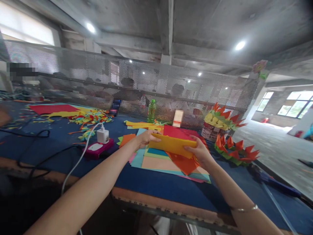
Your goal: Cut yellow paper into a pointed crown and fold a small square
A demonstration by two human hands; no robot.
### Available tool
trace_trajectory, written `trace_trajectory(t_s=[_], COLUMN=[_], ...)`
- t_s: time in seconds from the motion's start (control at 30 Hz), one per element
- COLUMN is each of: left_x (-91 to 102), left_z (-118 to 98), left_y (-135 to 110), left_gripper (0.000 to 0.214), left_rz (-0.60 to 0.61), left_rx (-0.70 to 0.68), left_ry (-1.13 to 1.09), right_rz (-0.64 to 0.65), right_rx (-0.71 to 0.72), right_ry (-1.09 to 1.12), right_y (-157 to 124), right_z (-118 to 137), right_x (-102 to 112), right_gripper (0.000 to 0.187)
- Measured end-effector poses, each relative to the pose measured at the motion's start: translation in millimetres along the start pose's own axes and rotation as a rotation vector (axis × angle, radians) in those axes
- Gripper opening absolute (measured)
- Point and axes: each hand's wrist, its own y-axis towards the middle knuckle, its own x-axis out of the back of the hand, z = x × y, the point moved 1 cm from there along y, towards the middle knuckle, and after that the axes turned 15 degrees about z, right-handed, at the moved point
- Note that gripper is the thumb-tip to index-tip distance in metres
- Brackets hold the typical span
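A yellow sheet of paper [172, 144], seemingly folded into a long strip, is held up between both hands. My left hand [148, 138] pinches its left end, thumb in front. At the right end my right hand [198, 150] grips it the same way. Under it lies a stack of coloured paper [156, 162] in peach, light blue, green and pink. An orange sheet [184, 163] rests on the stack with one corner toward me, and a red sheet [179, 133] lies behind.
Right of the stack sit an orange-and-green paper crown [236, 151] and a decorated round container [212, 130]. A glue gun [276, 182] lies at the right edge. Leftward are a charger [102, 135] on a magenta power strip [97, 148], cables and paper scraps [90, 117]. A green bottle [152, 111] stands behind.
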Motion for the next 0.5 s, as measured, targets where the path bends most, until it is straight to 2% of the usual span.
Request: trace_trajectory(t_s=[0.07, 0.17, 0.27, 0.4, 0.5], left_x=[-0.5, -2.2, -3.3, -5.4, -6.2], left_z=[0.6, 0.5, 0.2, 2.2, 4.7], left_y=[-0.8, -1.2, -1.6, -2.5, -1.3], left_gripper=[0.041, 0.048, 0.053, 0.050, 0.047], left_rz=[0.031, 0.087, 0.081, 0.104, 0.100], left_rx=[0.005, -0.021, -0.041, -0.050, -0.035], left_ry=[0.010, -0.006, -0.022, -0.020, -0.026], right_rz=[0.029, 0.030, 0.048, 0.096, 0.084], right_rx=[-0.061, -0.042, -0.025, -0.080, -0.072], right_ry=[0.062, 0.043, 0.023, -0.015, -0.032], right_y=[-1.5, -2.1, -1.8, -2.5, -2.1], right_z=[-3.0, -5.0, -5.1, -6.4, -5.9], right_x=[-4.8, -6.9, -4.0, -1.8, -2.3], right_gripper=[0.077, 0.067, 0.060, 0.042, 0.035])
